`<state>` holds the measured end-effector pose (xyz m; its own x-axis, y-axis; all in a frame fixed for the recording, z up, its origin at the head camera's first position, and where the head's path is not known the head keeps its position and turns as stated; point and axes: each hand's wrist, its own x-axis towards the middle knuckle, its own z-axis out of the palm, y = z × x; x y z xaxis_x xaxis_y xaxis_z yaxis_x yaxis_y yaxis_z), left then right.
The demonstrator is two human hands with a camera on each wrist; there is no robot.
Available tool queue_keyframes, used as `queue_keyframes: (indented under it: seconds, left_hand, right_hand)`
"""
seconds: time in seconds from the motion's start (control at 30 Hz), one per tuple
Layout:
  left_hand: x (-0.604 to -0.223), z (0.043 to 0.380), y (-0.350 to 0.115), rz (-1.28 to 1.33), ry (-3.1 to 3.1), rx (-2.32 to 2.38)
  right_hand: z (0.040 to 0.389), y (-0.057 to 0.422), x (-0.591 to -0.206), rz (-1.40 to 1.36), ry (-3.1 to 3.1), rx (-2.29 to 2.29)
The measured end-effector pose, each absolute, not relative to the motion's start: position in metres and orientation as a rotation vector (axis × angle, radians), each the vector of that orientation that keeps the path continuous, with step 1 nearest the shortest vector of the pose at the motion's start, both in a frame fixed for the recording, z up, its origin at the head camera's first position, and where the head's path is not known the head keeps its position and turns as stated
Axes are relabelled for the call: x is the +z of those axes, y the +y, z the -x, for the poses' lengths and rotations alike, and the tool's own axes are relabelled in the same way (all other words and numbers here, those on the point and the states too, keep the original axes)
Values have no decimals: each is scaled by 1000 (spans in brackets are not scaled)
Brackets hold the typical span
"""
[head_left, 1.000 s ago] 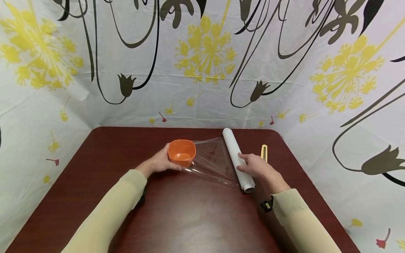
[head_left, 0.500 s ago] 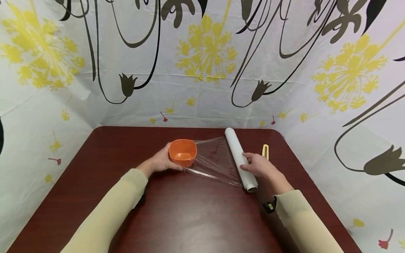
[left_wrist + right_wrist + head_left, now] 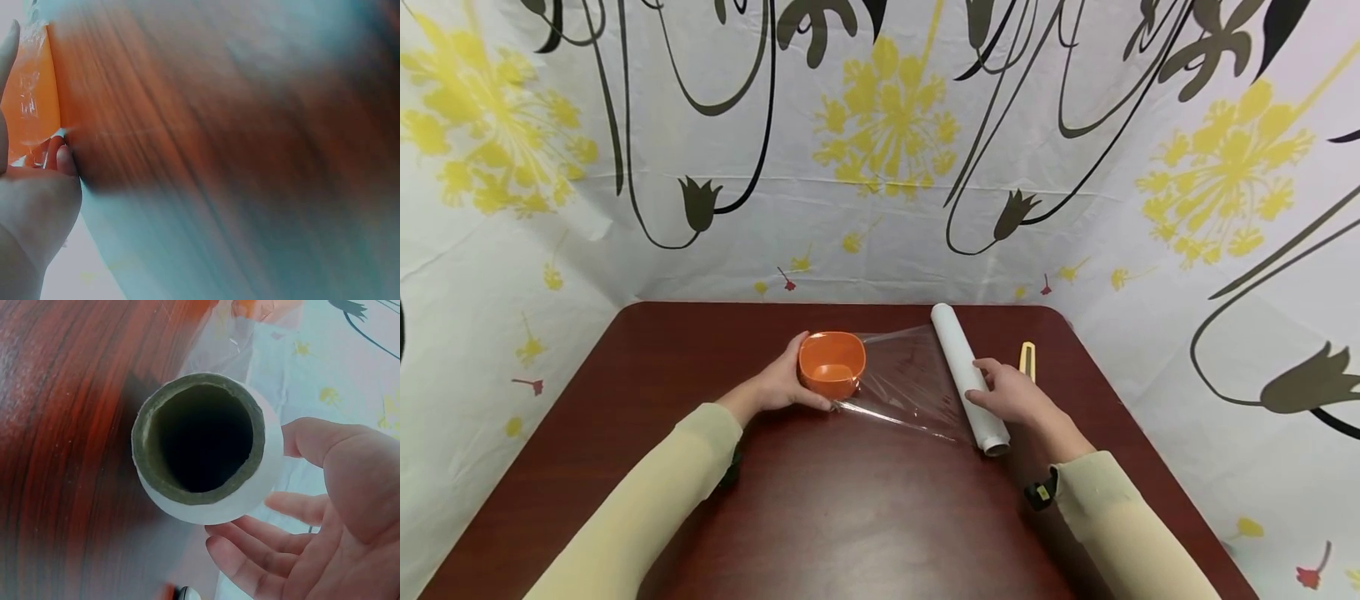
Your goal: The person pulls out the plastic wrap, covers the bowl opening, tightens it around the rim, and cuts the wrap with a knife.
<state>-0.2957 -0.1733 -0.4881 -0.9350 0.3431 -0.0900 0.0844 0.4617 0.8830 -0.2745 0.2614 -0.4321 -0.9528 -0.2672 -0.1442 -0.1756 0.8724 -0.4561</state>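
An orange bowl [image 3: 832,367] sits near the far side of the table, with clear plastic wrap [image 3: 898,383] reaching from it to a white roll of plastic wrap [image 3: 962,367]. My left hand [image 3: 778,383] holds the bowl's left side. Its thumb lies along the front by the film's edge, and its other fingers are partly hidden. My right hand [image 3: 1011,393] rests relaxed fingers and thumb on the roll. In the right wrist view, the roll's hollow end [image 3: 200,444] faces the camera, beside the loosely bent fingers [image 3: 250,540].
A yellow utility knife [image 3: 1027,360] lies behind the right hand, its lower part hidden. The dark red table [image 3: 850,517] meets a white patterned sheet [image 3: 752,233] at the back and sides.
My left hand has shifted slightly left, its thumb a little farther from the bowl. Roll and right hand stand slightly right of where they were a second ago.
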Motion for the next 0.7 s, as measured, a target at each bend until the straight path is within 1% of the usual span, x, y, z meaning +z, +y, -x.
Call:
queue_keyframes:
  seconds: [0.4, 0.6, 0.7]
  left_hand:
    - [-480, 276, -179, -320, 2457, 1360]
    - [-465, 261, -181, -207, 2455, 1358]
    - [-455, 253, -185, -192, 2466, 1349]
  right_hand:
    - [271, 265, -434, 297, 2852, -632]
    - [271, 265, -433, 289, 2848, -642]
    - [272, 266, -433, 287, 2859, -644]
